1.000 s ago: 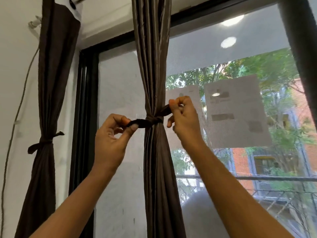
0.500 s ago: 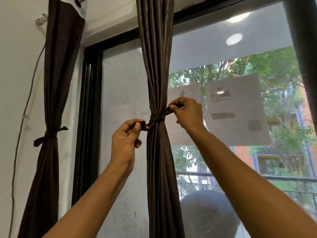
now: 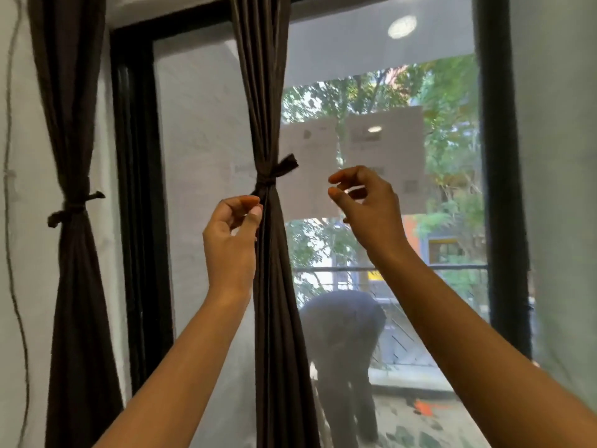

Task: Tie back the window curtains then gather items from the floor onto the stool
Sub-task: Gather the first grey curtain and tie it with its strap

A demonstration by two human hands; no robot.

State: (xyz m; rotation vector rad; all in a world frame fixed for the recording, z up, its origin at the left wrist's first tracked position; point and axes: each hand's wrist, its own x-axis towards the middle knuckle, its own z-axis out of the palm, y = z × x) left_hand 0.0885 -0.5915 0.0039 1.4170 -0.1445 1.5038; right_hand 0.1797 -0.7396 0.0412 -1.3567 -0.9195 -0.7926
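Window-side: shows middle curtain (image 3: pixel 277 302) cinched by knotted tie (image 3: pixel 269 180) just above left hand (image 3: pixel 227 240), perhaps pinching its tail, cannot tell; right hand (image 3: pixel 368 208) loosely curled, empty. Second curtain (image 3: pixel 77 124) left of both, tied too. Likely pending: floor items, stool, both unseen.

Brown pleated cloth curtain (image 3: pixel 268 92) with slight sheen, matt cloth tie (image 3: pixel 274 176), smooth glass window (image 3: pixel 371 76)

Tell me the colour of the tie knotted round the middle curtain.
Dark brown, the same shade as the curtain it binds. The tie shows best in the head view.
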